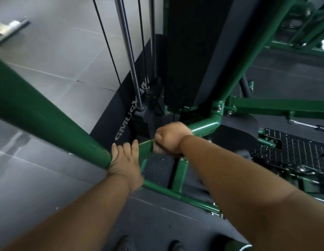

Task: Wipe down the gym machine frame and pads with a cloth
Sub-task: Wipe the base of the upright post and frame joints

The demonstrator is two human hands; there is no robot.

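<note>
One small wad of pale cloth (158, 149) shows under the right hand (171, 138), whose fingers are curled tight round it, the grip clamped on the cloth and pressing it against a short green frame bar (145, 146) low on the gym machine, close to where several tubes meet. Only a sliver of the cloth peeks out below the knuckles, so how it is folded cannot be told. The left hand (124, 158) lies just beside it, fingers straight and together, laid over the end of a thick green slanting tube (49, 120) where that tube joins the lower frame; its grip is apart and holds nothing, and I judge it is there to brace the body while the other hand scrubs in a cramped, low spot. Beyond the hands a green bracket with bolts (219, 107) ties in the upright, and behind that rises the dark back pad (199, 57), not being touched now. Left of the pad, steel guide rods (128, 48) and thin black cables (107, 42) run down to the base near a dark floor mat (121, 113) with pale lettering. A black ribbed footplate (293, 151) lies toward the right edge of the floor, and grey floor tiles (58, 51) spread to the left. The joint seems the step in hand; the pads likely remain.
</note>
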